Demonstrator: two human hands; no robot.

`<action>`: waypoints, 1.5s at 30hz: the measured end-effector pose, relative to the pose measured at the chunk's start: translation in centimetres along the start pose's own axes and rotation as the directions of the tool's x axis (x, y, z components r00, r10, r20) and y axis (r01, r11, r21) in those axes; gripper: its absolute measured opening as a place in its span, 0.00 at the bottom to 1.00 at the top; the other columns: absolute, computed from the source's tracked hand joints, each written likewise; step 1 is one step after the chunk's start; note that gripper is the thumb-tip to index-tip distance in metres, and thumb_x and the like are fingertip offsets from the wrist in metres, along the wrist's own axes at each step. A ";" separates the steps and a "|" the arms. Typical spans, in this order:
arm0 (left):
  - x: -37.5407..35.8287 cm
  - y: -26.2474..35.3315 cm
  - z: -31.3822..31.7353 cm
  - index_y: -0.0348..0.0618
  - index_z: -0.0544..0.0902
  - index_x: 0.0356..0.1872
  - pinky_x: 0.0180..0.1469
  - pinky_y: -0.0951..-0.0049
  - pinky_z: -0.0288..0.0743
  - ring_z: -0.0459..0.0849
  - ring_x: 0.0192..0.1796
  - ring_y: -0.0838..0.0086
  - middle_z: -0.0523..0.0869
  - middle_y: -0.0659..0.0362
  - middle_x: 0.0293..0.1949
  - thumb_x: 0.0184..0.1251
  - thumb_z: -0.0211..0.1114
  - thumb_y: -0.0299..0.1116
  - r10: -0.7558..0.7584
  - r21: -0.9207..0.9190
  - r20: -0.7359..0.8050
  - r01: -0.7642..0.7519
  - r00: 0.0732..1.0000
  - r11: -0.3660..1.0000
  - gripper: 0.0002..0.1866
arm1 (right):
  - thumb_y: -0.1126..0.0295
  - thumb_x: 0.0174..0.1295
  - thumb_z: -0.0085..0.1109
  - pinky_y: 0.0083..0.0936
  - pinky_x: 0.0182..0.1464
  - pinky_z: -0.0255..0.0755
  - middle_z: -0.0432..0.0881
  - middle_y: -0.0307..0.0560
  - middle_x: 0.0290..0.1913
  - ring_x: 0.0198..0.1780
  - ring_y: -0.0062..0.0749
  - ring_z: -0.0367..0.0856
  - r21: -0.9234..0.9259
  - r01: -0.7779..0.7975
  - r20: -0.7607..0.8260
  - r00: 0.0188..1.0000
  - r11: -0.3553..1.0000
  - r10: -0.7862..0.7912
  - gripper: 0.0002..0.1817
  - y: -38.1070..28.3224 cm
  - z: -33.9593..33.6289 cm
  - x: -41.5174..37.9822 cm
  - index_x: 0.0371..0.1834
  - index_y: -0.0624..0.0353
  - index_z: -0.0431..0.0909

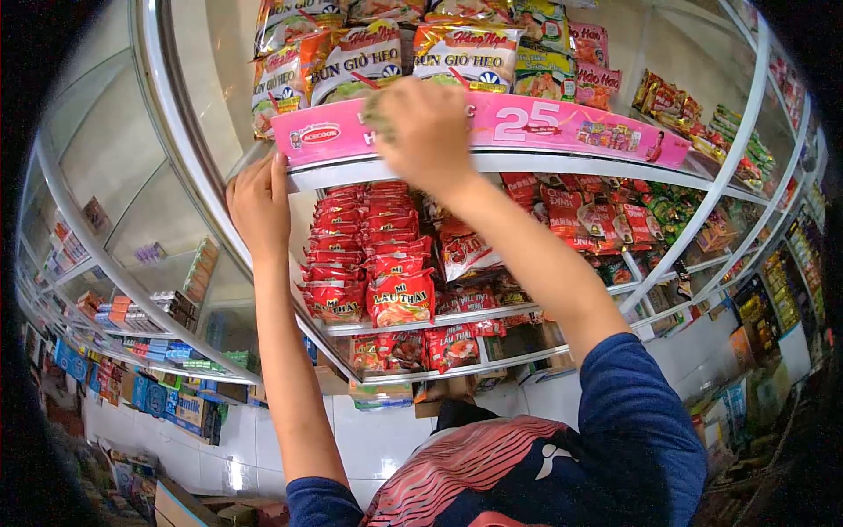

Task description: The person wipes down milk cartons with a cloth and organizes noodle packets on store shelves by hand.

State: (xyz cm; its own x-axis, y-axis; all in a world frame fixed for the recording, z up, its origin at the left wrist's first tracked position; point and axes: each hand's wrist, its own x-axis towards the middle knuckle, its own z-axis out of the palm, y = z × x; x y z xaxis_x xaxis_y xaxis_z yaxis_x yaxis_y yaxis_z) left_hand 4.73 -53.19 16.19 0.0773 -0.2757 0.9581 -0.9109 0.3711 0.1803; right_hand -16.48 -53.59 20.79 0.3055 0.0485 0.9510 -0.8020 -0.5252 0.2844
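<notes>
A pink banner (562,132) runs along the front edge of a shelf. Against its middle is my right hand (423,132), closed around a greenish-grey cloth (378,119) that is partly hidden and blurred. My left hand (261,200) rests at the banner's left end, by the metal shelf frame; its fingertips touch the edge, and whether it grips anything is unclear. Behind the banner stand white and orange noodle packs (464,57).
Below, red noodle packs (400,294) fill a lower shelf (518,312). A slanted metal post (702,220) stands at the right. Another glass cabinet (97,255) with small boxes is at the left. White floor tiles (224,457) show beneath.
</notes>
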 end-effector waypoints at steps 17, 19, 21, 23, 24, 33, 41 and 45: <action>0.0 -0.3 1.1 0.38 0.83 0.29 0.49 0.67 0.64 0.79 0.41 0.64 0.84 0.55 0.35 0.63 0.54 0.39 -0.044 -0.015 -0.017 0.043 0.999 0.999 0.15 | 0.63 0.47 0.61 0.39 0.43 0.65 0.75 0.53 0.37 0.40 0.50 0.73 -0.305 -0.728 -0.509 0.669 0.614 0.541 0.17 22.6 -17.4 -11.6 0.35 0.62 0.71; 0.0 -0.4 1.0 0.39 0.83 0.30 0.49 0.67 0.65 0.79 0.42 0.65 0.84 0.55 0.35 0.63 0.54 0.39 -0.020 0.015 -0.028 0.020 0.999 1.000 0.14 | 0.65 0.44 0.61 0.39 0.43 0.63 0.73 0.50 0.36 0.41 0.46 0.72 -0.321 -0.626 -0.429 0.765 0.711 0.480 0.16 18.4 -13.9 -9.3 0.34 0.60 0.71; -0.1 -0.5 0.9 0.40 0.84 0.31 0.49 0.67 0.65 0.79 0.42 0.66 0.84 0.56 0.35 0.62 0.54 0.39 -0.014 0.021 -0.029 0.015 0.999 1.000 0.14 | 0.66 0.42 0.61 0.39 0.44 0.60 0.72 0.48 0.36 0.41 0.42 0.71 -0.372 -0.481 -0.290 0.872 0.794 0.393 0.15 12.9 -10.2 -6.5 0.33 0.58 0.70; 0.0 -0.4 0.6 0.40 0.84 0.32 0.51 0.66 0.64 0.79 0.42 0.66 0.84 0.57 0.36 0.62 0.55 0.39 -0.038 -0.006 0.001 0.038 0.999 0.999 0.14 | 0.64 0.41 0.61 0.39 0.45 0.58 0.71 0.47 0.36 0.42 0.39 0.70 -0.311 -0.344 -0.165 0.938 0.886 0.306 0.16 7.6 -6.4 -4.1 0.33 0.56 0.70; 0.0 -0.4 0.5 0.41 0.84 0.31 0.52 0.66 0.64 0.79 0.43 0.66 0.84 0.57 0.36 0.62 0.55 0.40 -0.044 -0.008 0.007 0.044 0.999 0.999 0.14 | 0.62 0.41 0.60 0.39 0.45 0.57 0.71 0.47 0.37 0.42 0.39 0.70 -0.270 -0.279 -0.113 0.960 0.922 0.257 0.16 5.0 -4.7 -3.0 0.33 0.56 0.70; 0.0 -1.0 0.6 0.39 0.83 0.29 0.51 0.66 0.65 0.79 0.42 0.65 0.84 0.56 0.36 0.61 0.54 0.38 -0.002 0.011 0.021 0.002 1.000 1.000 0.14 | 0.64 0.45 0.53 0.36 0.49 0.57 0.73 0.46 0.36 0.43 0.38 0.70 0.071 0.020 0.029 0.999 0.997 -0.023 0.10 -9.0 5.8 1.9 0.29 0.56 0.75; 0.2 0.0 -0.1 0.40 0.83 0.29 0.51 0.65 0.64 0.79 0.42 0.65 0.84 0.57 0.36 0.62 0.54 0.39 -0.049 -0.038 0.023 0.050 0.999 0.998 0.14 | 0.69 0.41 0.56 0.34 0.45 0.60 0.74 0.41 0.34 0.41 0.34 0.71 0.063 0.012 0.093 0.995 0.998 -0.018 0.08 -1.4 -0.7 -0.1 0.28 0.52 0.75; 0.0 -0.4 0.5 0.40 0.83 0.29 0.52 0.66 0.63 0.79 0.43 0.66 0.84 0.56 0.36 0.62 0.54 0.39 -0.047 -0.050 -0.003 0.047 0.999 0.998 0.14 | 0.71 0.40 0.57 0.35 0.42 0.63 0.73 0.44 0.34 0.40 0.39 0.71 -0.117 -0.245 -0.021 0.970 0.962 0.244 0.09 7.4 -6.9 -3.9 0.27 0.56 0.74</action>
State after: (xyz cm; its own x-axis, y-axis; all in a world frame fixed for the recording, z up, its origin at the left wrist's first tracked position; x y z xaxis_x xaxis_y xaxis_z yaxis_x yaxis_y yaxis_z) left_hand 4.90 -53.79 16.00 0.1212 -0.2905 0.9492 -0.8849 0.4017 0.2359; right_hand -27.16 -51.76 20.07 0.0896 -0.0633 0.9940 -0.9067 -0.4182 0.0551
